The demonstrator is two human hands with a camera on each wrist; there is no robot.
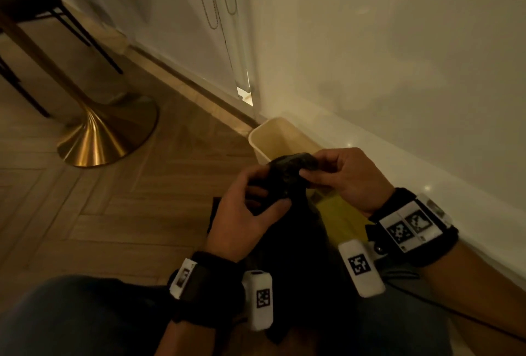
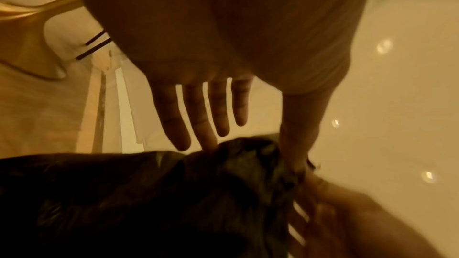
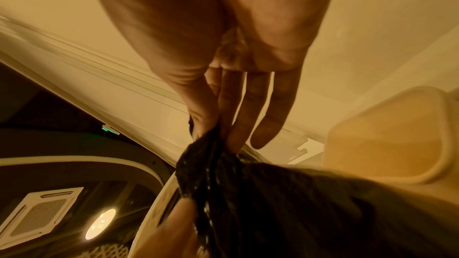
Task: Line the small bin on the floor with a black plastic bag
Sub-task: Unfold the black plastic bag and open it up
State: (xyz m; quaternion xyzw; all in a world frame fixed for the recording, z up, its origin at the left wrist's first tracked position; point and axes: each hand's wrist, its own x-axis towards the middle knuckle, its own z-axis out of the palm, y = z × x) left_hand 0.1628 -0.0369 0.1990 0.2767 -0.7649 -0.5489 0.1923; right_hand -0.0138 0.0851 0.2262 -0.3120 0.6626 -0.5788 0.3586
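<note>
no readable text, only coded wrist markers (image 1: 360, 263)

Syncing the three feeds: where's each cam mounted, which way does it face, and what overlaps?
Head: on the head, facing forward and down at the bin by the wall; shows left hand, right hand, both wrist units and a knee.
Left wrist: on the left wrist, looking along the palm to fingers and bag.
Right wrist: on the right wrist, looking along the palm to fingers pinching the bag; bin at right.
Shared: all show the bag held by both hands.
</note>
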